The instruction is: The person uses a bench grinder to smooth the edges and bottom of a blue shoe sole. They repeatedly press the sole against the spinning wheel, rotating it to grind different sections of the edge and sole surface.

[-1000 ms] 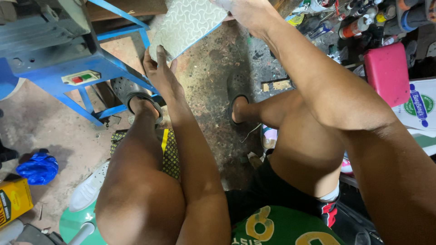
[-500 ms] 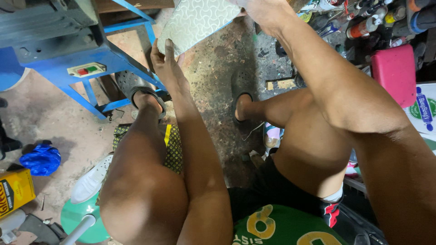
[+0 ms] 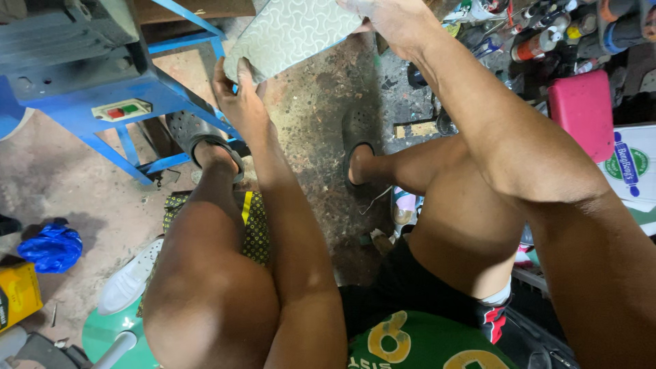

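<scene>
Seemingly both hands on patterned sheet.

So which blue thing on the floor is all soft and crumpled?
The blue plastic bag, bunched up on the floor at the left. The blue metal frame higher up is stiff and straight, with a switch box on it.

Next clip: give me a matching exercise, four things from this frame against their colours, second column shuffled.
Things:
1. patterned sheet held by left hand and right hand
2. machine frame
3. box at the left edge
4. cushioned block on the right

Colours:
A. pink
B. pale grey-green
C. blue
D. yellow

Pairs: 1-B, 2-C, 3-D, 4-A
</scene>
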